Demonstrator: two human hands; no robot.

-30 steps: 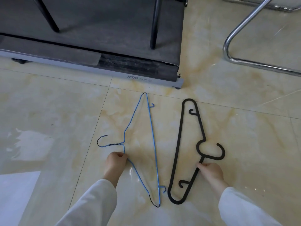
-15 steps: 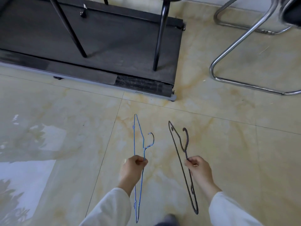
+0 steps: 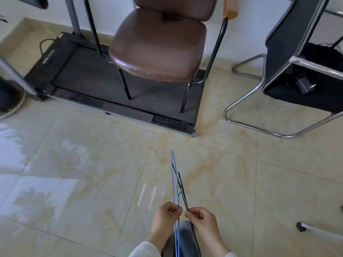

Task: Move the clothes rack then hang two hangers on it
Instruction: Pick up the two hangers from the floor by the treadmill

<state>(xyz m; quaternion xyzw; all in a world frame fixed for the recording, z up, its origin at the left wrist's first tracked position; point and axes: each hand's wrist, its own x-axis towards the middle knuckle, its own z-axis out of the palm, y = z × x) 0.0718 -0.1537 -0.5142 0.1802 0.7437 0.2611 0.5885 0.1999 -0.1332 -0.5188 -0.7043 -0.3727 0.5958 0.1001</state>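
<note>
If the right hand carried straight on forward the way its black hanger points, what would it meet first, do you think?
Bare floor lies ahead of the right hand and black hanger; beyond, probably the treadmill edge under the brown chair, though depth is unclear.

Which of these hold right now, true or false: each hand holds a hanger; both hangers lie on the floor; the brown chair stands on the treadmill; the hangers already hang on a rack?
1. The left hand holds the blue wire hanger and the right hand holds the black hanger. True.
2. Both hangers lie flat on the floor. False: both are lifted, held close together.
3. The brown chair stands on the treadmill. True.
4. The hangers hang on a rack. False: both are in hand.
</note>
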